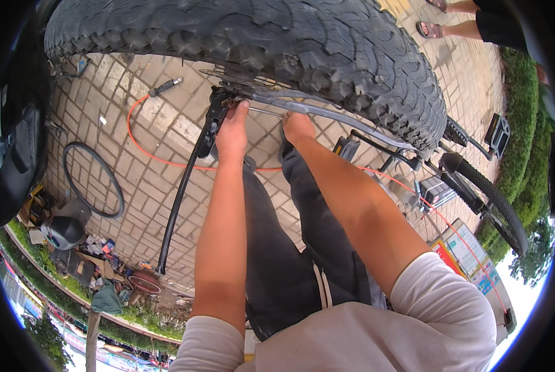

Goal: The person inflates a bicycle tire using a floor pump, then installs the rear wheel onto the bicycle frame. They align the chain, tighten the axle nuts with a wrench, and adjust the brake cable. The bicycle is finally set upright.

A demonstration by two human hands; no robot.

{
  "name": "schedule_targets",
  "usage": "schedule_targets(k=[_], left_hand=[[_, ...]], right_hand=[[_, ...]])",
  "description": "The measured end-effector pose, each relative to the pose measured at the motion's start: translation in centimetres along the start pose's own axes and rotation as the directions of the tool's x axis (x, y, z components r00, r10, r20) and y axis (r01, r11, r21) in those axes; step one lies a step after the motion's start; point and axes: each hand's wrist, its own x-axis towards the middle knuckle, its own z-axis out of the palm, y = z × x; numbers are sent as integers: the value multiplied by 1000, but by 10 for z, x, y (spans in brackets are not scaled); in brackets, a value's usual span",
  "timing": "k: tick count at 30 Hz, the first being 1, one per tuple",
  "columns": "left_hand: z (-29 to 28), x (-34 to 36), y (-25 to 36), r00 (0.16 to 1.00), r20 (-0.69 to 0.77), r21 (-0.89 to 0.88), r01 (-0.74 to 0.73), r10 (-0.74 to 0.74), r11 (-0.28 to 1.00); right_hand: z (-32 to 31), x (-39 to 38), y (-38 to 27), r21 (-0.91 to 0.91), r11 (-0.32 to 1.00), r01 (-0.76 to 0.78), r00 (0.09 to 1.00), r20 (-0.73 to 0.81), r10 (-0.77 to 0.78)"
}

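Observation:
A big knobby bicycle tire (246,37) fills the upper part of the head view. Beneath it runs a grey frame tube (346,116), and a long black kickstand (184,180) slants down to the left from a dark bracket (215,111) near the wheel's hub. My left hand (232,133) is at that bracket with its fingers closed; what they pinch is partly hidden. A thin metal rod (265,111) stretches between my two hands. Its right end is in my closed right hand (298,126), just under the frame tube.
An orange air hose (166,163) with a black nozzle (163,87) crosses the paving behind my legs. A loose black tire (93,180) lies at left, near boxes and clutter (79,254). Another person's sandalled foot (429,30) is at upper right. A pedal (347,147) sticks out at right.

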Motion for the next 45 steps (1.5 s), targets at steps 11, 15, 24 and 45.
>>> schedule_targets(k=[11, 15, 24, 45], left_hand=[[-11, -3, -17, 997, -19, -260, 72, -79, 963], [-38, -12, -17, 985, -83, -272, 125, -153, 954], [-46, -1, -16, 957, 284, -576, 218, -57, 788], [-44, -6, -17, 978, 203, -643, 160, -34, 749]], right_hand=[[-69, -11, -49, -180, 983, 40, 968, 253, 6], [-123, -38, -117, -210, 951, 226, 900, 418, -122], [-284, -102, -215, -18, 977, 211, 907, 377, -189], [-262, -101, -214, 50, 960, 274, 907, 317, -276]])
